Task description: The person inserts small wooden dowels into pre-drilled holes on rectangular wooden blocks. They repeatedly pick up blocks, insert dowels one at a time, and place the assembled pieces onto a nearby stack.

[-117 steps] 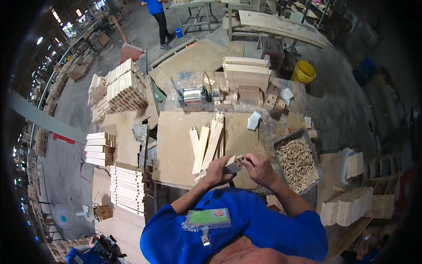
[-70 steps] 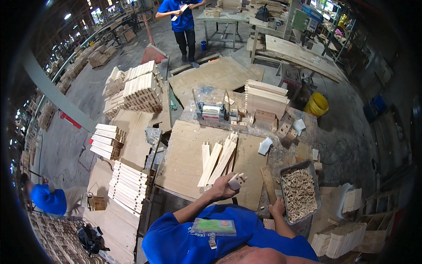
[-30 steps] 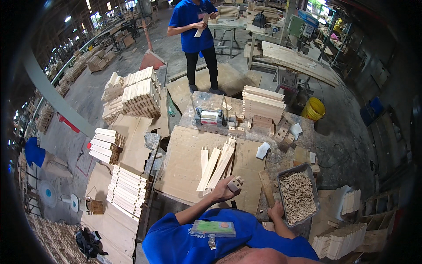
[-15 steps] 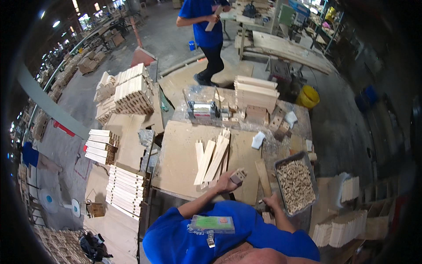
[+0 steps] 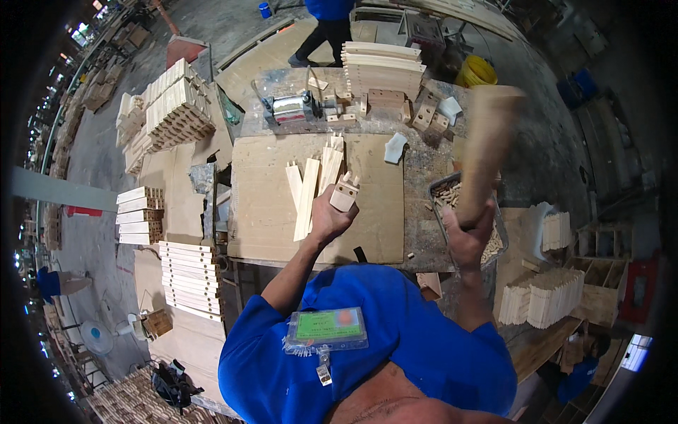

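Observation:
My left hand (image 5: 326, 220) is closed around a pale wooden piece (image 5: 344, 196), whose end face shows two dark holes and dowels sticking out beyond it. My right hand (image 5: 470, 240) grips the narrow end of a wooden club (image 5: 487, 152), raised and smeared by motion, wide end up. Below that hand is a grey tray (image 5: 433, 196) of small wooden dowels (image 5: 446, 192), partly hidden by hand and club. Several pale wooden slats (image 5: 308, 198) lie fanned on the cardboard sheet (image 5: 265, 212) just beyond my left hand.
Across the bench stand a metal clamping device (image 5: 291, 108), a stack of slats (image 5: 381, 69) and drilled blocks (image 5: 426, 113). Stacked wooden parts (image 5: 189, 279) line the left side. A yellow bucket (image 5: 478, 71) sits beyond the bench. Someone in blue (image 5: 330, 8) stands at the far side.
My right hand has lifted the club off the bench, up over the dowel tray. My left hand has turned the wooden piece so its dowels point away. The whole view has shifted.

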Available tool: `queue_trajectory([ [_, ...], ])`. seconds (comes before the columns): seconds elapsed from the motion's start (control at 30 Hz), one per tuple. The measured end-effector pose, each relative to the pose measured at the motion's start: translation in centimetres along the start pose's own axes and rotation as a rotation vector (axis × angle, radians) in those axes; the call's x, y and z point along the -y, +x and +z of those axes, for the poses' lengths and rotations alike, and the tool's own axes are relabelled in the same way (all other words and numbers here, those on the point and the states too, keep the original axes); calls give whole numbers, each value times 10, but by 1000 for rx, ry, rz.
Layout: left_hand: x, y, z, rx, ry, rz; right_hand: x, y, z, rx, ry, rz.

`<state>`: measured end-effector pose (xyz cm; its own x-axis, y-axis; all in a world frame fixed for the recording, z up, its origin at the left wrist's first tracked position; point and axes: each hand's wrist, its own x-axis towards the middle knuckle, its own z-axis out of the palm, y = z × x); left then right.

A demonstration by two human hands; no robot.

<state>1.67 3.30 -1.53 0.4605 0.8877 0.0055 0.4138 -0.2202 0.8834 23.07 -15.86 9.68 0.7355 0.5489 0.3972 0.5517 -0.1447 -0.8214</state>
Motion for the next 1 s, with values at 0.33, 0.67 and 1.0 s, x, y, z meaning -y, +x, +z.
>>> queue_trajectory([
  [0.33,1,-2,-2,17,103,98,-26,-8,-3,612,-324,-71],
  [0.67,7,8,-10,-32,50,96,-37,-11,13,441,-362,-161],
  [1.0,46,-14,-35,-64,-65,-135,-185,-62,80,551,-514,526],
])
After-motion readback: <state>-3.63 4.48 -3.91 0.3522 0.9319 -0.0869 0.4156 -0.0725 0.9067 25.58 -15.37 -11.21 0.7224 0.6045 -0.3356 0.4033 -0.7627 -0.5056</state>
